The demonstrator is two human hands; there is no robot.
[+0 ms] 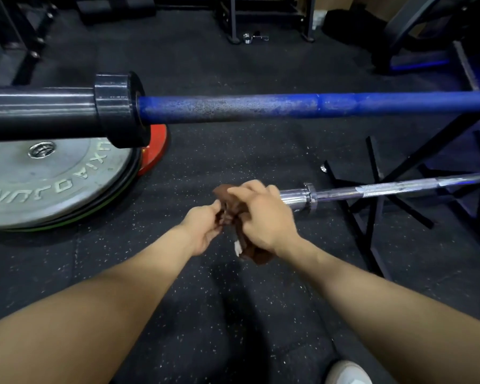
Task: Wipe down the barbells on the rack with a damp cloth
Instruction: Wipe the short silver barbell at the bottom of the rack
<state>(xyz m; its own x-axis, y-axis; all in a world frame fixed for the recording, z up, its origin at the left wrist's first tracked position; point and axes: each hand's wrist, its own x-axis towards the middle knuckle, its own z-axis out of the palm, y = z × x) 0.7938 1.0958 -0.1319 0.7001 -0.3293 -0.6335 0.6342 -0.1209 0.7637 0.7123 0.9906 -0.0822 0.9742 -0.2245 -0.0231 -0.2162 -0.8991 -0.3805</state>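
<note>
At the far left, a stack of round weight plates lies flat on the black speckled rubber floor (261,151): a grey plate with raised lettering (53,184) on top and a red plate (157,151) showing at its right edge. Above them, the thick dark sleeve and collar of a blue-shafted barbell (233,108) cross the view, its worn blue shaft running level to the right edge.

In the middle, your left hand (203,228) pinches one end of a crumpled brown cloth (230,209) with curled fingers. Just to its right, your right hand (261,214) is curled over the cloth and over the near end of a chrome barbell (385,188), pressing the cloth round the sleeve tip; a loose tail of brown fabric with a white tag hangs below your right wrist.

The chrome barbell lies lower than the blue one and runs rightward, its collar just beside your right hand. It passes over a black metal rack frame (377,206) standing on the floor at the right.

A white shoe tip (347,374) shows at the bottom edge.
</note>
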